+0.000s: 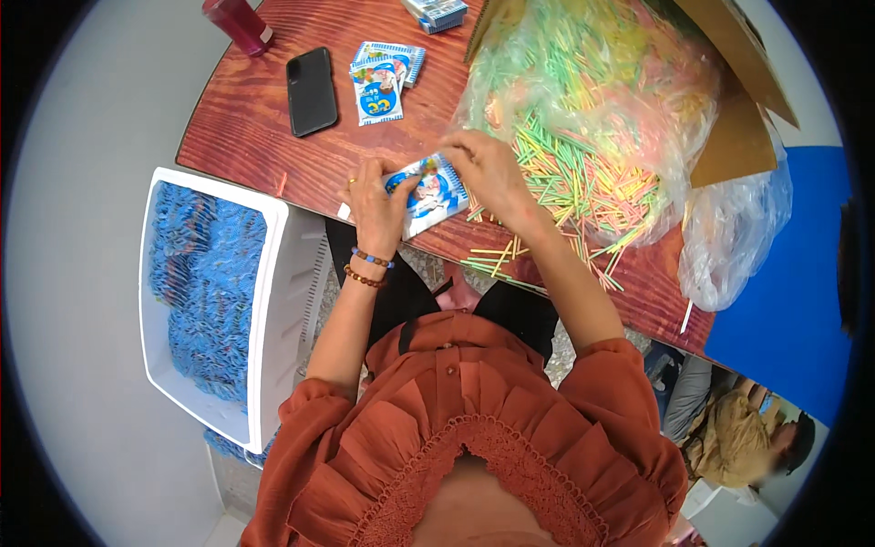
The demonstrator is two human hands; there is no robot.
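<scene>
A small white and blue packet (428,202) lies tilted at the table's near edge, between my hands. My left hand (375,202) holds its left side, the thumb laid across the printed face. With bent fingers, my right hand (490,173) grips the packet's upper right edge; its fingertips are partly blurred, and anything else in them is hidden. Just right of that hand spreads a heap of thin green, yellow and pink sticks (570,164), spilling from a clear plastic bag (592,55). Some loose sticks (497,260) lie along the table edge under my right forearm.
On the red-brown table (246,128) are a black phone (312,91), similar packets (378,91), a packet stack (436,13) and a dark red bottle (239,25). A cardboard box (740,137) surrounds the bag. At left stands a white crate (273,301) of blue packets. Another person (738,438) sits lower right.
</scene>
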